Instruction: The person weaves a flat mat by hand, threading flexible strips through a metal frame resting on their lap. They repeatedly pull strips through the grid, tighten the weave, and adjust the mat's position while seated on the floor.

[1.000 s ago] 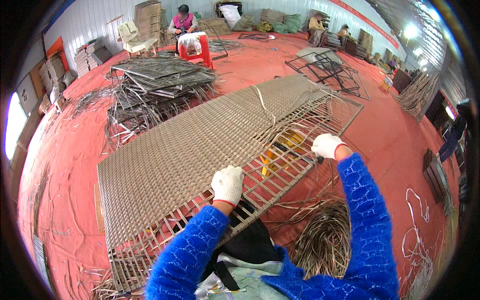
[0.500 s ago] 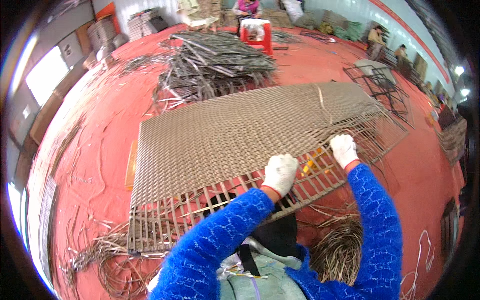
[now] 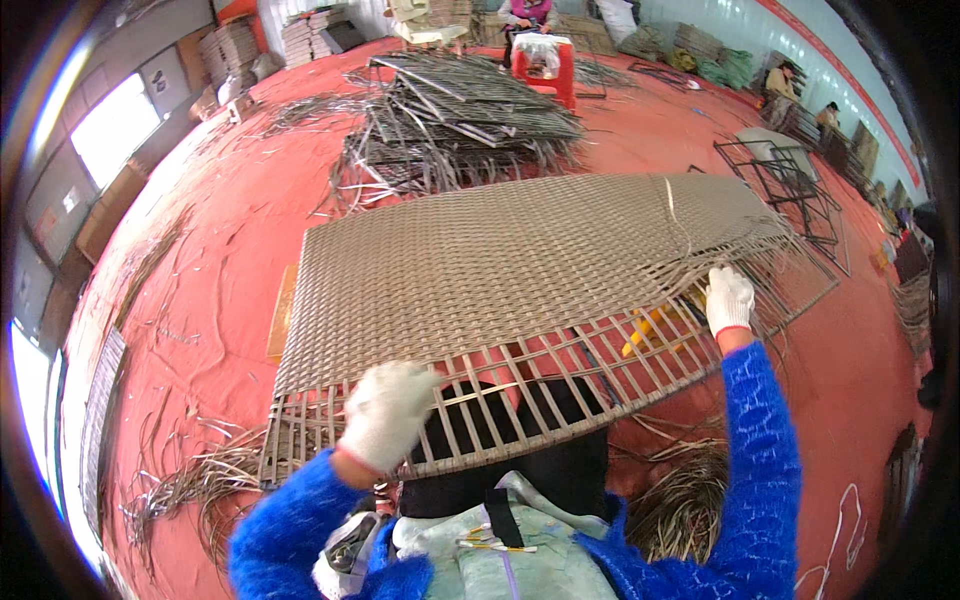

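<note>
A large brown woven rattan-style panel (image 3: 480, 260) lies slanted in front of me, its near side reaching my lap. Its near strip shows bare frame bars (image 3: 480, 420) without weave across them. My right hand (image 3: 728, 298), in a white glove, is closed on strands (image 3: 690, 270) at the loose edge of the weave. Over the bars at the left, my gloved left hand (image 3: 388, 412) is smeared by motion, its fingers looking curled. A thin pale strand (image 3: 490, 391) runs rightward from near its fingertips; whether the fingers hold it is unclear.
A heap of dark frames (image 3: 460, 125) lies beyond the panel, near a red stool (image 3: 545, 70). Black metal frames (image 3: 785, 185) stand at the far right. Loose strips (image 3: 190, 490) and a coil of strands (image 3: 685, 500) lie close by. Other people (image 3: 528, 15) sit farther back.
My left hand has moved left and nearer to me, from the middle of the weave's edge to over the left bars. My right hand stays by the weave's right edge as the whole view shifts slightly.
</note>
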Available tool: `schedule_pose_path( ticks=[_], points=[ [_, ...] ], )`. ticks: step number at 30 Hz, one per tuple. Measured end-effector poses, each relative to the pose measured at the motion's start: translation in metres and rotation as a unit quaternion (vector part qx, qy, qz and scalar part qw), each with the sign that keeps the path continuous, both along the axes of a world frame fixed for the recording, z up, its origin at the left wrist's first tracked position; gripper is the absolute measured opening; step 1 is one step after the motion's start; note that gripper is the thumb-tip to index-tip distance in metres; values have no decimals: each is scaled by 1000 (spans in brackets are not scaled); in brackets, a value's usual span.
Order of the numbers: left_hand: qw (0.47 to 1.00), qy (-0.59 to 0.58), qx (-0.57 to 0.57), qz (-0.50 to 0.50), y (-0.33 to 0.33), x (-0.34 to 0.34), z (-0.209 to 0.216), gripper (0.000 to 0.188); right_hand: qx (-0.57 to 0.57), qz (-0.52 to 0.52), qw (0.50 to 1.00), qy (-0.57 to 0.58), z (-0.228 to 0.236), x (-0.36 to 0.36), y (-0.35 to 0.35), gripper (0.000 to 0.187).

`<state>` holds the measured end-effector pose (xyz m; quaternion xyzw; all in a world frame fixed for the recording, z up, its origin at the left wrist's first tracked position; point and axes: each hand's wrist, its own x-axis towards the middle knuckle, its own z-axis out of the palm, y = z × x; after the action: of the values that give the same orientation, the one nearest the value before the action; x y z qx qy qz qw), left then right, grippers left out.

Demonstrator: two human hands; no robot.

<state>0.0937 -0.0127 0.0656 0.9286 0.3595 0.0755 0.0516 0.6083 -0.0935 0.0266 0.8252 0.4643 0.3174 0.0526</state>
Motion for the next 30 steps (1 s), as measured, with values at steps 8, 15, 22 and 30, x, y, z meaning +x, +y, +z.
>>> schedule_pose_path(
  ticks=[8,15,22,30],
  points=[
    [996,-82,8,30,-23,-82,-14,19,-127,205,956,167,13,-34,-67,19],
    [999,-39,4,30,-7,-72,-32,13,-107,224,959,134,-1,-20,-51,10],
    [983,-76,-136,98,6,-68,-22,17,47,250,962,94,-13,-27,-53,4],
    [986,9,-54,155,16,-46,-33,29,-39,188,981,-1,-22,18,-35,8]
  ],
)
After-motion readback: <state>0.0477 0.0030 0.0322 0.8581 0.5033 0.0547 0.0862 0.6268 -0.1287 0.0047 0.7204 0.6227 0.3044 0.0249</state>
